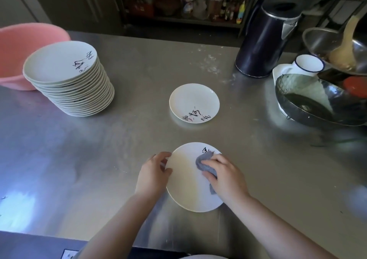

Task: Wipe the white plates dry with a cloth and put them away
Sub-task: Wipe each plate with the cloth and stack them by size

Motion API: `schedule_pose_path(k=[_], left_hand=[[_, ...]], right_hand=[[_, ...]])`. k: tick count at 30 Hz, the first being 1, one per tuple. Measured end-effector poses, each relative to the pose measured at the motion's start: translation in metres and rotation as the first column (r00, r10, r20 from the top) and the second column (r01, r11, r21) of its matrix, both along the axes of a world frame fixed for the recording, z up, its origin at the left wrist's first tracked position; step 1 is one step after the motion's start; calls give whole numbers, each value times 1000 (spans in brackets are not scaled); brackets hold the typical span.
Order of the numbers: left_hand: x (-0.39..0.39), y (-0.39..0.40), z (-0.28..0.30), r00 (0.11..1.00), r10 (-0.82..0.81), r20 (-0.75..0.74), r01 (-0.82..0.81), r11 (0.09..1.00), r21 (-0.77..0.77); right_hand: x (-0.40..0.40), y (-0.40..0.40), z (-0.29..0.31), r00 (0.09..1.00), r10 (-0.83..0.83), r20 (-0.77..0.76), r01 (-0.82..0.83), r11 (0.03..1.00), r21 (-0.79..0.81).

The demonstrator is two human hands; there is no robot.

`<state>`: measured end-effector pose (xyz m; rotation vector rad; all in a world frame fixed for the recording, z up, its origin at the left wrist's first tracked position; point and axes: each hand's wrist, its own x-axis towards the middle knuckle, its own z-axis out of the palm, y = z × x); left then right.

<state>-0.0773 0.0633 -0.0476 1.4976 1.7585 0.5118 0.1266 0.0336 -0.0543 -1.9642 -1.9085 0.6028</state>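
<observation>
Two hands work on one round white plate: the left hand grips its rim, the right hand presses a bunched grey cloth on it with curled fingers.

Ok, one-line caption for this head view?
Left hand holds a white plate while the right hand wipes it with a grey cloth; plate stack beyond.

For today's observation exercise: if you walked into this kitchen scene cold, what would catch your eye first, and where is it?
First, the near white plate at bottom centre, gripped at its edge by the left hand while the right hand presses a grey cloth onto it. Next, the tall stack of white plates at the left of the steel counter, in front of a pink basin. A single plate lies in the middle.
</observation>
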Motion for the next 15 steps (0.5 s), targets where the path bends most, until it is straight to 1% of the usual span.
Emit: schedule_pose_path(k=[2,3,5,7,9,11,13,15], left_hand=[[1,-2,-2,999,28,32,-29,999,16],[2,-4,-3,998,47,48,-48,999,21],[4,-5,-5,995,74,68,-76,997,26],[4,-5,-6,994,88,69,-90,996,29],[4,-3,-8,993,95,67,-97,995,30],[4,-3,-9,993,99,66,-102,994,30],[4,-3,-10,993,93,65,-96,995,35],[3,-3,-11,994,85,67,-88,996,35]], right_hand=[[-6,5,-3,1000,-19,5,19,999,42],[-12,8,-4,1000,-2,4,2,998,67],[-27,11,-6,996,84,-15,-81,988,133],[-37,7,-8,974,226,-19,-220,962,161],[-37,-3,-7,933,359,-20,-355,929,109],[-24,-12,-4,893,444,-71,-445,896,7],[-2,-13,2,878,465,-117,-475,875,-92],[18,-7,6,906,410,-107,-422,894,-151]])
